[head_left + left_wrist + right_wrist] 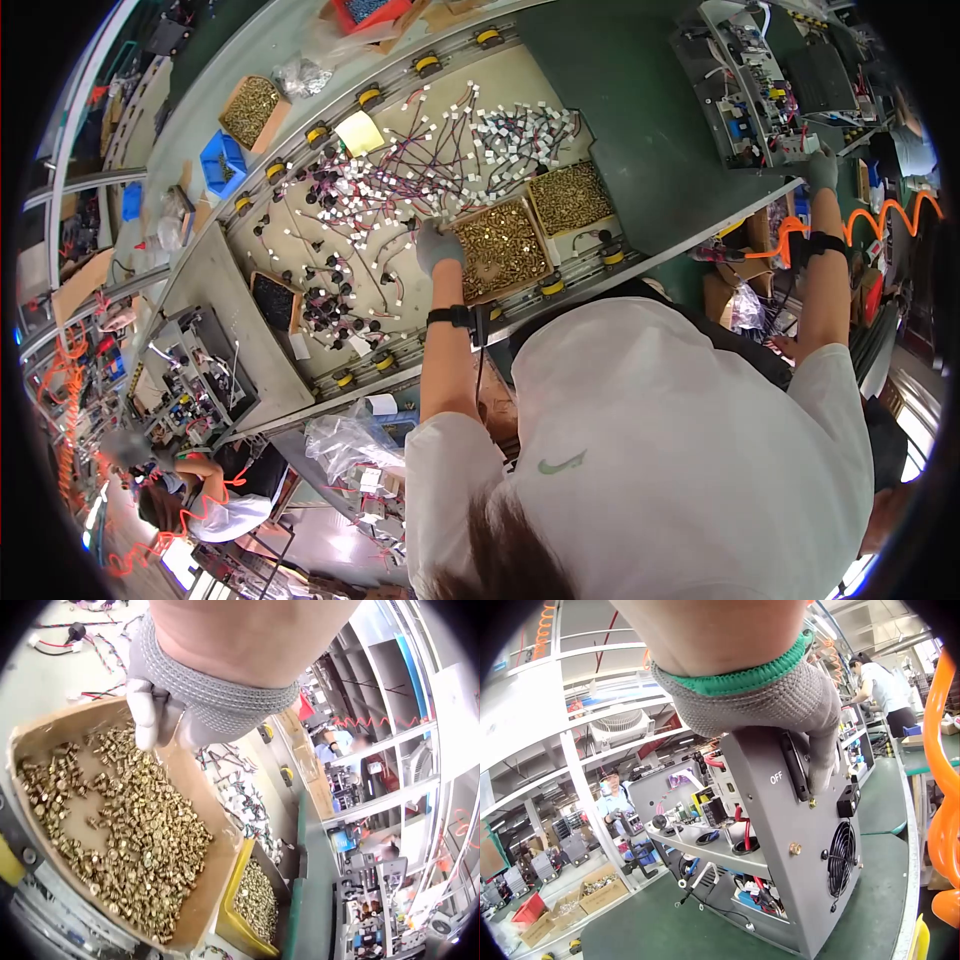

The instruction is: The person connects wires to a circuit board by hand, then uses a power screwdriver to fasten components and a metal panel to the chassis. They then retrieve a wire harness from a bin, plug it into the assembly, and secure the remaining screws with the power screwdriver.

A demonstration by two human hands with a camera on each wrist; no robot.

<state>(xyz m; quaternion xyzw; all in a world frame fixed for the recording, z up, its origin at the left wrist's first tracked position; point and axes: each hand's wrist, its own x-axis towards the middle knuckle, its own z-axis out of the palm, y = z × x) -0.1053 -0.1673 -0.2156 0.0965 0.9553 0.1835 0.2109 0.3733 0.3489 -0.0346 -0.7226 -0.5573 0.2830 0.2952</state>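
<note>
A grey-gloved left hand (pixel 437 248) is at the corner of a cardboard box (pixel 217 802) of brass screws (pixel 142 840). Its fingers (pixel 146 712) curl beside the box's rim; I cannot tell what, if anything, they hold. Wire leads with white connectors (pixel 375 195) and black round parts lie spread past that hand. Far to the right, the gloved right hand (pixel 795 712) grips the top edge of a grey metal housing (pixel 772 817). Fingers of that hand reach down its panel beside a black switch marked OFF (pixel 795 766). Wiring shows inside the housing's open side.
Another box of brass screws (pixel 570 197) adjoins the first. A green mat (pixel 620 100) covers the bench between the boxes and the housing. Yellow rollers (pixel 552 286) line the track's edges. An orange coiled hose (pixel 937 772) hangs near the right arm.
</note>
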